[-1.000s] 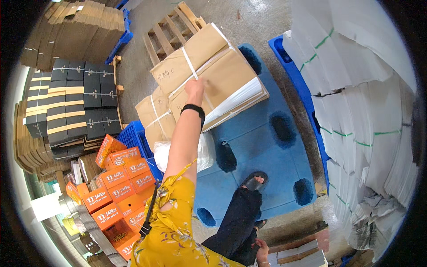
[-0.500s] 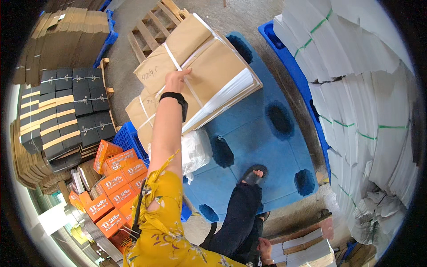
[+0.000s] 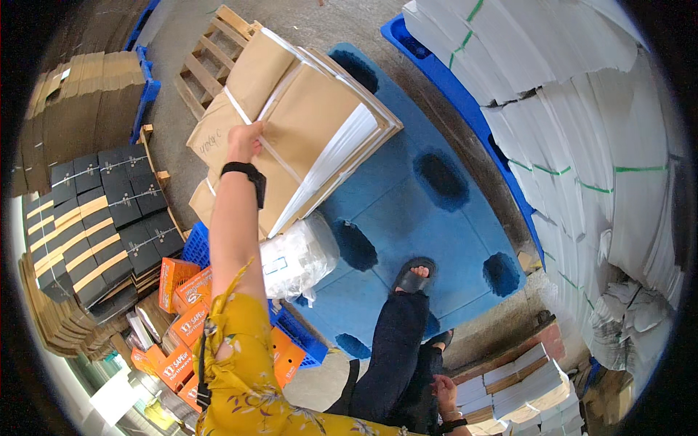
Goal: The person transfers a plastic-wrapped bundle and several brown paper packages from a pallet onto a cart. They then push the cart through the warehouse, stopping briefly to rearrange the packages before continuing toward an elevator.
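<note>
My left hand (image 3: pixel 246 140), wearing a dark wristband, is closed on the white strap (image 3: pixel 238 104) around a large package (image 3: pixel 294 120) wrapped in brown paper. White sheet edges show along the package's near right side. Part of a second brown package (image 3: pixel 201 198) appears beneath its left side. A clear plastic-wrapped bundle (image 3: pixel 298 254) lies close to my left forearm. Low on the right, my right hand (image 3: pixel 443 392) hangs beside my dark trousers, its fingers loosely bent and holding nothing visible.
My sandalled foot (image 3: pixel 415 275) stands on a blue plastic pallet (image 3: pixel 392 218) with hollows. Tall white paper stacks (image 3: pixel 552 145) rise at right. Orange boxes (image 3: pixel 190 323), a blue crate (image 3: pixel 196 245) and strapped black boxes (image 3: pixel 123 174) sit at left. A wooden pallet (image 3: pixel 211 62) lies behind.
The view has turned somewhat. My left hand keeps hold of the strap, and the upper package now covers more of the lower one. More of the plastic-wrapped bundle shows.
</note>
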Motion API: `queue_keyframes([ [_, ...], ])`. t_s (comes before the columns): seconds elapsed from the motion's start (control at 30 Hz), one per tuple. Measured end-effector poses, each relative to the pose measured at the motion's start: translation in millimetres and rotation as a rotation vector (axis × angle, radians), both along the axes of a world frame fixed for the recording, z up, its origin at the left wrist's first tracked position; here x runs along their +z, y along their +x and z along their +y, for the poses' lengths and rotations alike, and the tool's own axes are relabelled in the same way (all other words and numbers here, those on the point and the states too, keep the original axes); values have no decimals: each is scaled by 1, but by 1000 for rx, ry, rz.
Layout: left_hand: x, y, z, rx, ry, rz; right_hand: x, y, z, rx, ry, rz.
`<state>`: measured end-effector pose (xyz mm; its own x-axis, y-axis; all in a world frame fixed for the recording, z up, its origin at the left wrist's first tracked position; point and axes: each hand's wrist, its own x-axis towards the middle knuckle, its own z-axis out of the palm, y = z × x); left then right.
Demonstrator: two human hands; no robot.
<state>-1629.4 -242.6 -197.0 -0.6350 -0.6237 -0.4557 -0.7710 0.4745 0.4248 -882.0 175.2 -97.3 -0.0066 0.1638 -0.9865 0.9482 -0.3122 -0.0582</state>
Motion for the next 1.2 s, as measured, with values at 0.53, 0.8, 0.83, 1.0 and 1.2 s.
queue_keyframes([
  [0.53, -5, 48, 3, 264, 751, 357, 5, 38, 7, -65, -31, -11],
  [0.8, -17, 75, 22, 149, 715, 444, 10, 67, -1, -157, -78, -36],
  [0.83, -11, 77, 17, 98, 652, 423, 13, 68, -2, -189, -66, -25],
  [1.0, -7, 131, 45, 94, 701, 374, 10, 97, 5, -193, -7, -79],
  [1.2, 20, 184, 88, 218, 855, 144, 5, 108, -20, -187, -81, -83],
])
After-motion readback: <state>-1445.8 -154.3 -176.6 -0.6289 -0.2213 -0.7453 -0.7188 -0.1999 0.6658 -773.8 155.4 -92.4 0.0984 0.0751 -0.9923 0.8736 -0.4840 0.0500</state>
